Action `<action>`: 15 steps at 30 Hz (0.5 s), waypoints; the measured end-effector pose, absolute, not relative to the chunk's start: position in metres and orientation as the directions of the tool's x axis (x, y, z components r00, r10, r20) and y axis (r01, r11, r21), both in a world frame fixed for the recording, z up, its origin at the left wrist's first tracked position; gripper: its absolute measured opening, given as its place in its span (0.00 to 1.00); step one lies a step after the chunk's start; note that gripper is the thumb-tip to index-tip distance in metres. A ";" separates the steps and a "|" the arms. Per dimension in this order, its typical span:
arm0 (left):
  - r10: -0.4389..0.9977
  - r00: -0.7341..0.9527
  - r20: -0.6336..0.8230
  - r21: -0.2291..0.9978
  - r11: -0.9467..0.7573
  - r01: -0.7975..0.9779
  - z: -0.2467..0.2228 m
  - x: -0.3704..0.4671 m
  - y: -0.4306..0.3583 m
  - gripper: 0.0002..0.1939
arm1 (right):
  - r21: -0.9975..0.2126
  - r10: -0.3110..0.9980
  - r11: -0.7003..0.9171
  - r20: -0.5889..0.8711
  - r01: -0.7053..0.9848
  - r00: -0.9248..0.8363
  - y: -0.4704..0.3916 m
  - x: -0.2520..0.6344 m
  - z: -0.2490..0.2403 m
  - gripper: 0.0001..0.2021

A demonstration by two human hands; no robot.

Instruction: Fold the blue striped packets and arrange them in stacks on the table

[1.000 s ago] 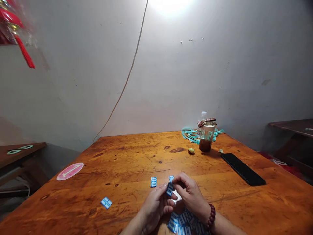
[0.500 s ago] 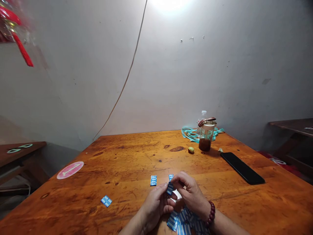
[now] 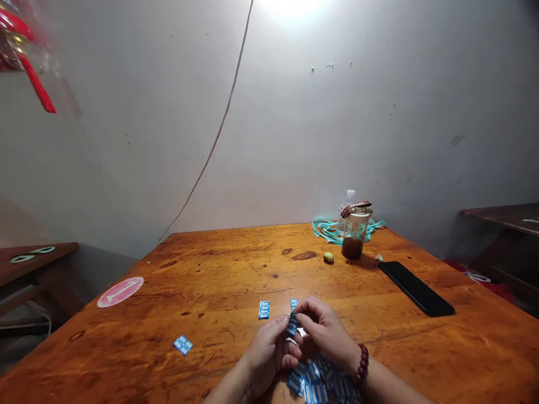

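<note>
Between my two hands is a small blue-and-white striped piece (image 3: 292, 325), thin like a card or label. My left hand (image 3: 269, 350) pinches it from the left, thumb on top. On its upper right edge, my right hand (image 3: 326, 331) closes thumb and forefinger. Below my hands lies a heap of similar blue-and-white pieces (image 3: 315, 381), partly covered by my right wrist. Beyond my fingers another striped piece (image 3: 294, 303) shows in part. One more piece (image 3: 264, 310) lies flat to its left, and a blue piece with white squares (image 3: 183, 345) rests farther left.
On the wooden table (image 3: 227, 269), a black phone (image 3: 416, 288) lies at right. A cup with dark liquid (image 3: 353, 238) stands before a clear bottle (image 3: 350, 197) and turquoise straps (image 3: 326, 231). A small yellow-green object (image 3: 328, 257) is nearby. A pink round sticker (image 3: 120, 292) marks the left edge.
My right thumb and fingers have shifted slightly left and down onto the striped piece. Otherwise the hands and the pieces on the table look the same.
</note>
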State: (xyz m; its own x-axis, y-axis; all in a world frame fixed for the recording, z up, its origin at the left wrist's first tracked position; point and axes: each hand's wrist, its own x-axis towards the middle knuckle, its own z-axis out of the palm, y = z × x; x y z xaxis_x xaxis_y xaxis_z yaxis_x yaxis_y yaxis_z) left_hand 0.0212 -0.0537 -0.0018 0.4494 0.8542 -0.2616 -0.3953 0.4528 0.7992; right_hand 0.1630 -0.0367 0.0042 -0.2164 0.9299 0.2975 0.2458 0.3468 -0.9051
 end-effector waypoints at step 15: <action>0.896 0.344 -0.283 0.847 0.401 -0.348 0.011 0.019 -0.052 0.12 | -0.994 0.965 0.099 0.106 -0.042 -0.241 -0.033 0.165 0.010 0.07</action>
